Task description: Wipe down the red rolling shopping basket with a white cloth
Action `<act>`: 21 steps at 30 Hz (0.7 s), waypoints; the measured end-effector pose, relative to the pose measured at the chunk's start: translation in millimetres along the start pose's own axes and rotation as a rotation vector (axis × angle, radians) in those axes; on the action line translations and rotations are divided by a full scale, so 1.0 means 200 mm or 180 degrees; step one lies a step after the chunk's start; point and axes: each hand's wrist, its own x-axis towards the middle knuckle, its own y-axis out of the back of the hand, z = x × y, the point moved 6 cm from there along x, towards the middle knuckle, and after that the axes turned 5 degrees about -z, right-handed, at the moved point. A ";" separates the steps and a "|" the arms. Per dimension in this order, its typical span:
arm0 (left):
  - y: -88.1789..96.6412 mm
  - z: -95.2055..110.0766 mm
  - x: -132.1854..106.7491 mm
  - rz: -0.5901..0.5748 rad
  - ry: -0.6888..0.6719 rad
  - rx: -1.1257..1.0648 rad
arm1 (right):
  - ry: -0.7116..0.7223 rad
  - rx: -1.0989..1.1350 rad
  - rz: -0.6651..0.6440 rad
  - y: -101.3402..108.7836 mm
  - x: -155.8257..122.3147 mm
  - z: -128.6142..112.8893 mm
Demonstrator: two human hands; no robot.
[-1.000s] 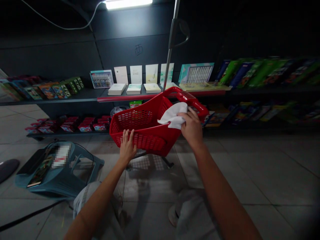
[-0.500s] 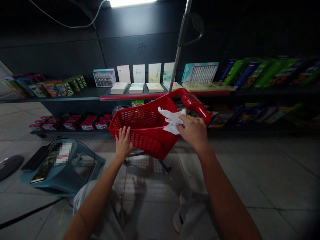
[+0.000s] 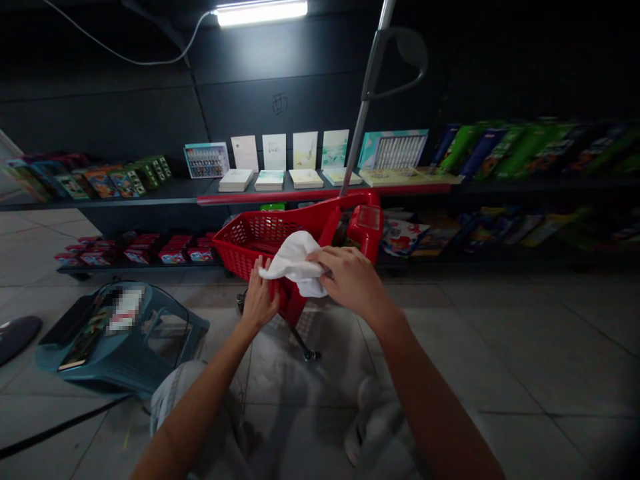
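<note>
A small red shopping cart (image 3: pixel 235 260) with perforated sides stands in front of me, turned at an angle, its red handle (image 3: pixel 367 220) at the right end. My right hand (image 3: pixel 353 280) grips a bunched white cloth (image 3: pixel 297 260), which spreads over the near side of the cart and hides part of it. Against the cart's near wall lies my left hand (image 3: pixel 261 297), fingers stretched out and pointing up. The cloth's left tip reaches these fingers; whether it touches them I cannot tell.
Behind the cart runs a dark shelf (image 3: pixel 175 191) with books (image 3: pixel 273 180), boxed sets and packets. Red boxes (image 3: pixel 175 248) sit on the lower level. At left stands a blue plastic stool (image 3: pixel 165 320) with devices on it. A metal pole (image 3: pixel 356 140) rises behind the cart.
The cart has turned, its handle end swinging towards the left. My right hand has carried the cloth left and slightly down, nearer my left hand. The left hand has shifted slightly right.
</note>
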 end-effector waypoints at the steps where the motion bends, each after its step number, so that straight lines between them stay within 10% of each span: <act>1: 0.00 0.02 0.00 -0.0019 -0.0021 -0.0010 | 0.0014 0.0092 0.0052 0.02 0.00 0.03; 11: -0.01 0.13 0.02 0.0050 -0.0165 -0.0065 | -0.0416 0.0261 0.0749 0.09 -0.04 0.46; 21: -0.01 0.29 0.02 0.0517 -0.0420 -0.0102 | -0.0265 -0.0162 0.0560 -0.03 0.02 0.13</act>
